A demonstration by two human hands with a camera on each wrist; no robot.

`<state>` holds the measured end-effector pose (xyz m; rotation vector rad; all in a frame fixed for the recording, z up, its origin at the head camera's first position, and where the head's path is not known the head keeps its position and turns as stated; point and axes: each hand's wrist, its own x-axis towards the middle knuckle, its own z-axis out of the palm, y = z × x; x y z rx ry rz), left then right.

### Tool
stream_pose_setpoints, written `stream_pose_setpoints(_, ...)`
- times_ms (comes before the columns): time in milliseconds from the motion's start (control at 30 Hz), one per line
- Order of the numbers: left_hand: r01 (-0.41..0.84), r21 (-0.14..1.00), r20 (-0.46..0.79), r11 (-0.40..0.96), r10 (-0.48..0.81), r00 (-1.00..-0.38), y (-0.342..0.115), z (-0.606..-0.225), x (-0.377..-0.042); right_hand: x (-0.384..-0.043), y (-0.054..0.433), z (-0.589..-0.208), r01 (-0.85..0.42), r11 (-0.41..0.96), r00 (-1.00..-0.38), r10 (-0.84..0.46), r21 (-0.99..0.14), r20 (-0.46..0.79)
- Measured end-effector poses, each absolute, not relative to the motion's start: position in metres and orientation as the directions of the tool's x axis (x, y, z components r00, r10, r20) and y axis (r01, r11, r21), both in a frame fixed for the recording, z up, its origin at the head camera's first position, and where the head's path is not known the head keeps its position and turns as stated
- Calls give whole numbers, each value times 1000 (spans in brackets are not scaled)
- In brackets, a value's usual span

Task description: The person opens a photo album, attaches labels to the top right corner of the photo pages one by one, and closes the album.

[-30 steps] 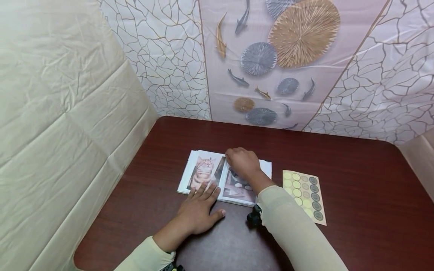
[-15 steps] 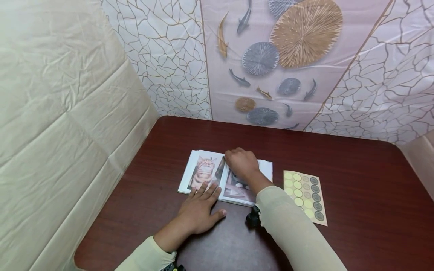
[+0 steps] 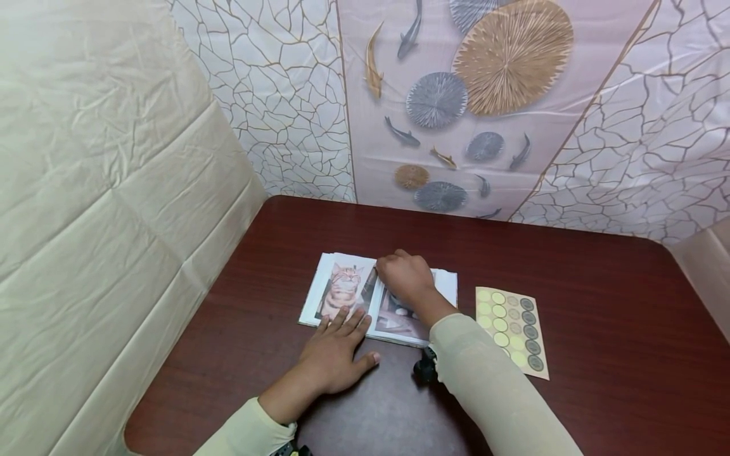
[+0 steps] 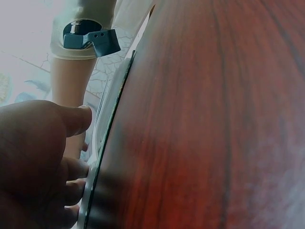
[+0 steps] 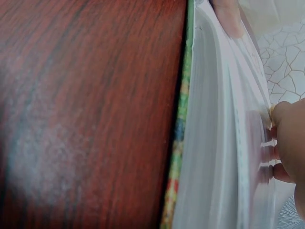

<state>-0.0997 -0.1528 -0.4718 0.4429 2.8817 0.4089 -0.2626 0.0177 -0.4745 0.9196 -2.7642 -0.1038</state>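
A photo album (image 3: 342, 288) lies spread on the table, a ginger cat picture on its left page and another picture, partly covered, on the right. My left hand (image 3: 333, 358) rests with straight, spread fingers over the album's near left edge. My right hand (image 3: 407, 277) is at the top of the right page beside the fold, its fingers bent. In the right wrist view, the right fingertips (image 5: 281, 172) meet the glossy page (image 5: 255, 143), which reflects them. A tiny yellowish edge shows by the thumb and index finger; I cannot tell whether they pinch it.
A sheet of round stickers (image 3: 516, 342) in yellow, beige and dark grey lies right of the album, partly behind the right sleeve (image 3: 485, 367). The dark red table (image 3: 616, 329) meets a patterned cloth (image 3: 439, 158) at the back and a cream cloth (image 3: 114, 221) on the left.
My right hand has slid slightly left along the top of the page toward the fold. The left hand, album and sticker sheet have stayed put.
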Motion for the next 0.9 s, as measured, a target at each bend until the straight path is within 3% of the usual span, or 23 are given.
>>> stream_pose_setpoints(467, 271, 295, -151, 916, 325, -934, -153, -472, -100, -260, 17, -475, -593, 791, -778, -611, 151, 148)
stream_pose_setpoints(900, 254, 261, -160, 931, 302, -940, -148, -469, -97, -247, 20, -468, -631, 769, -775, -625, 97, -93)
